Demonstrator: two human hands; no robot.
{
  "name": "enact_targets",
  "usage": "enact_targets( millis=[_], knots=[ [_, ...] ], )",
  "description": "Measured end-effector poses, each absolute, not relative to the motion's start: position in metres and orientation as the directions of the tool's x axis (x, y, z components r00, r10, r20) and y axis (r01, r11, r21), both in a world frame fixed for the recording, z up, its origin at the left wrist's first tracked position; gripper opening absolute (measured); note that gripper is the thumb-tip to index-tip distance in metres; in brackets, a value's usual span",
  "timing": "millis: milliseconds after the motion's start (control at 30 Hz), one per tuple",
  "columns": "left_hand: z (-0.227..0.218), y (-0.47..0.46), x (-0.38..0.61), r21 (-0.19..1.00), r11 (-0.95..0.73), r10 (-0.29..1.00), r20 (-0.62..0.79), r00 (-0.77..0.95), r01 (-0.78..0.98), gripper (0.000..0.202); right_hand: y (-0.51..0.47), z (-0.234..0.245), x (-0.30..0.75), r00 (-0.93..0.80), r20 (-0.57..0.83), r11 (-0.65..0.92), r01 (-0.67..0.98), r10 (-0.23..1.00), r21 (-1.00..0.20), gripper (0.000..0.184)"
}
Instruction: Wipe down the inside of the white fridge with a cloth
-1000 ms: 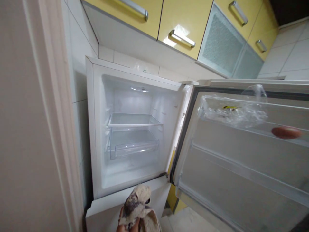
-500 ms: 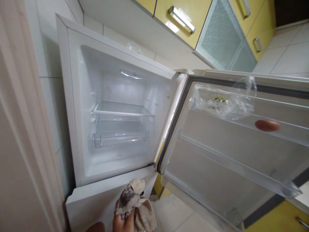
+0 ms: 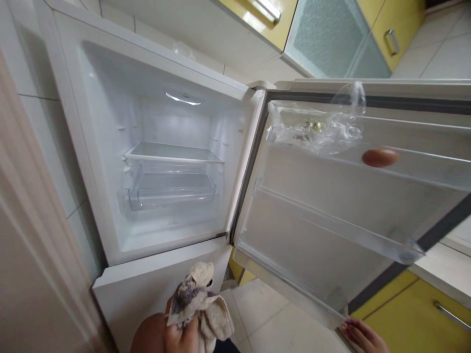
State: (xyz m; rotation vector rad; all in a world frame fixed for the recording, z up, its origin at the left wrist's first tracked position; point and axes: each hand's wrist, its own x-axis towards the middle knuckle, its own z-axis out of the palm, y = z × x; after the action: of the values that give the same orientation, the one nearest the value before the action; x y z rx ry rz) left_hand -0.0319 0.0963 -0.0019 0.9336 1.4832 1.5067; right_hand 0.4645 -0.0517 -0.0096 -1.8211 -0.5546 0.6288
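At the bottom centre my left hand point(image 3: 180, 338) is closed round a crumpled, stained beige cloth point(image 3: 217, 316), whose loose end hangs to the right. My right hand point(image 3: 362, 336) has its fingers closed on the lower outer corner of the open refrigerator door point(image 3: 294, 211). Before me stands the white refrigerator compartment point(image 3: 184, 117), with a glass shelf point(image 3: 172, 152) and a clear drawer point(image 3: 172, 191) inside. In the top door rack lie a brown egg point(image 3: 380, 157) and a clear plastic bag point(image 3: 331, 132) with something small in it.
A yellow cabinet point(image 3: 423, 314) stands behind the door at lower right, beside a white countertop point(image 3: 445, 267). More yellow cabinets point(image 3: 401, 24) line the top. White floor tiles point(image 3: 265, 306) show below the door. A pale wall edge point(image 3: 25, 235) borders the left. My knee point(image 3: 147, 333) is low in view.
My right hand has come into view at the door's lower corner. The view has shifted, so the refrigerator appears further left and higher. The cloth stays in my left hand.
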Motion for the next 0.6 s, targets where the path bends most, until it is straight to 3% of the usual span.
enact_targets(
  millis=[100, 233, 433, 600],
  knots=[
    [0.011, 0.090, -0.029, 0.999, -0.019, 0.910, -0.002, -0.414, -0.047, 0.030, -0.058, 0.005, 0.477, 0.790, -0.124, -0.254, 0.041, 0.601, -0.966, 0.044],
    [0.015, 0.079, -0.018, 0.999, -0.029, 0.927, 0.015, -0.375, -0.033, 0.028, -0.062, 0.027, 0.505, 0.903, -0.032, -0.103, 0.014, 0.428, -0.995, 0.046],
    [0.011, 0.066, 0.000, 0.998, -0.069, 0.910, 0.061, -0.409, -0.003, 0.030, -0.037, 0.071, 0.542, 0.954, 0.172, 0.068, 0.160, 0.247, -0.985, 0.039],
    [0.018, 0.064, 0.010, 0.995, -0.098, 0.922, 0.096, -0.376, 0.012, 0.040, -0.017, 0.115, 0.550, 0.924, 0.319, 0.247, 0.265, 0.213, -0.932, 0.040]
  ],
)
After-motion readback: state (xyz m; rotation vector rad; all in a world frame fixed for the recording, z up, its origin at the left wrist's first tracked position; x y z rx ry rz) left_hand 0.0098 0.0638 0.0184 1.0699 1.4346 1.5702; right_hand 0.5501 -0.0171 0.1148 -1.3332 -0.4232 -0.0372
